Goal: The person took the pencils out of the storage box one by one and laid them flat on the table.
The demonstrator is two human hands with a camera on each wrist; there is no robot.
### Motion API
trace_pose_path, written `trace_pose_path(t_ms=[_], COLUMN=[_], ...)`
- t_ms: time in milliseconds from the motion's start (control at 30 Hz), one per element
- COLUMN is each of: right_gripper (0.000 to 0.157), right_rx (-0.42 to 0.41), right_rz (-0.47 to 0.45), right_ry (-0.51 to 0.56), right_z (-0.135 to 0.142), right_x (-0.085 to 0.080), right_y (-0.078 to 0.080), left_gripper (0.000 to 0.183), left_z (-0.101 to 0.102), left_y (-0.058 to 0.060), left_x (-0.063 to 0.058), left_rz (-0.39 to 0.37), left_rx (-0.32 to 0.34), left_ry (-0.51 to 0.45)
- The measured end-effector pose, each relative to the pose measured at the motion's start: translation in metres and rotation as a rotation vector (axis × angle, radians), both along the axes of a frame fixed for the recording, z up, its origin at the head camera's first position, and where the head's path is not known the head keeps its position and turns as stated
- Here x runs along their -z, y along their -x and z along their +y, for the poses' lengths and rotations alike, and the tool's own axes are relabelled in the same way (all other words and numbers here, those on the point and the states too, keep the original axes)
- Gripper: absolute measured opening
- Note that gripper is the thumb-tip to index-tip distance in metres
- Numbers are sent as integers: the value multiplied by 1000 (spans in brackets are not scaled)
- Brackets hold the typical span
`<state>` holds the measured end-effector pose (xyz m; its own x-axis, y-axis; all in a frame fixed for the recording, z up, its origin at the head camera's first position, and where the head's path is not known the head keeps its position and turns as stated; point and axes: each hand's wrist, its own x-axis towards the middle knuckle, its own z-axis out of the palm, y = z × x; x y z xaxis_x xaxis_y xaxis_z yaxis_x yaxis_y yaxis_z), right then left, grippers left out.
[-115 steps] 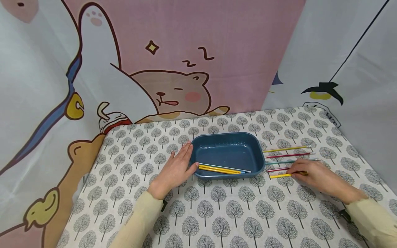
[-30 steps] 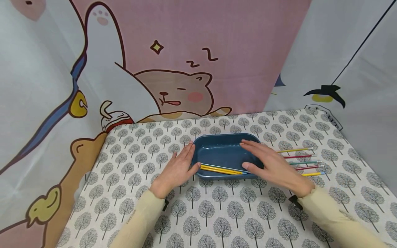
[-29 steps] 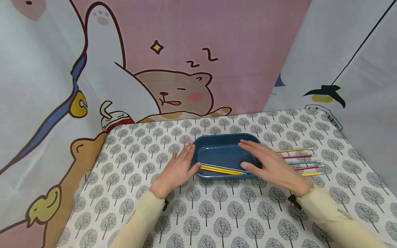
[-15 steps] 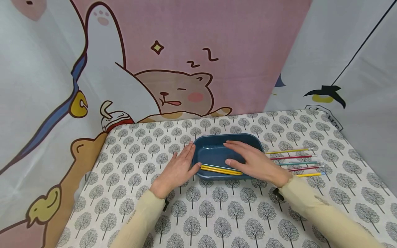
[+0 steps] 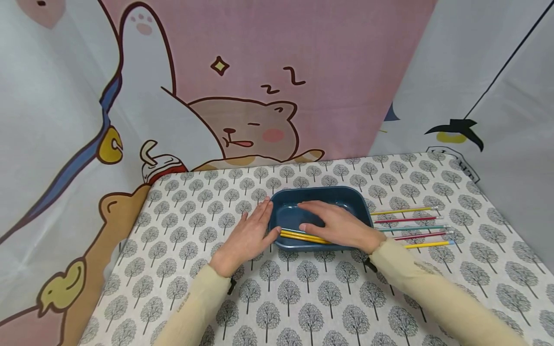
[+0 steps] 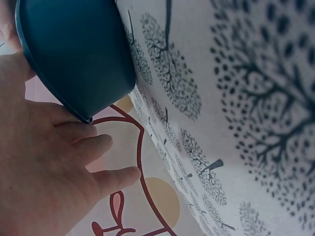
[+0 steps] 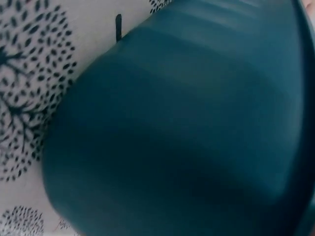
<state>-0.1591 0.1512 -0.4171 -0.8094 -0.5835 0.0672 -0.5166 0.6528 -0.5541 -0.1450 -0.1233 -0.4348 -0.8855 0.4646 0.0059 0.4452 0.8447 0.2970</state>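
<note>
R hand (image 5: pixel 339 225) is over the inside of a dark-blue, rounded-rectangular, plastic-looking tray (image 5: pixel 284 218), thumb & fingers apart; can't tell if the fingertips touch anything. L hand (image 5: pixel 245 236) lies w/ fingers straight on the tray's L rim, thumb spread to the near-L part, right by the ends of slim yellow pencils (image 5: pixel 300 236). Those lie lengthwise inside, along the tray's near wall, their R ends hidden by R hand. Just R of the tray, 5 loose pencils lie roughly parallel on the tabletop, far to near: yellow pencil (image 5: pixel 409 210), red pencil (image 5: pixel 411 219), teal pencil (image 5: pixel 417 228), dark-red pencil (image 5: pixel 424 235), then yellow pencil w/ lt-blue end (image 5: pixel 428 244); L ends of the nearer ones are partly hidden by R forearm. Cream sleeves (image 5: pixel 196 300) on both arms. Tabletop (image 5: pixel 270 331) has a white cloth w/ grey tree print; behind it, a pink-&-white cartoon backdrop (image 5: pixel 355 81) w/ a sleeping bear.
</note>
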Motion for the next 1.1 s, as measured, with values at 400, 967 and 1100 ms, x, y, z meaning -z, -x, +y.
trace_pose_path(t_ms=[400,967,1100], right_gripper=[65,53,48], right_rx=[-33,-72,-82], right_rz=[-52,-109,-93], right_ry=[-55,-136,-156], right_z=[-12,-20,-22], right_x=[8,15,17], right_y=[8,16,17], left_gripper=[76,75,75], left_z=[0,1,1], left_y=[0,-1,-1], left_x=[0,-2,-2], left_rz=[-11,-15,-12], left_rx=[-1,-4,-2], left_ry=[6,0,0])
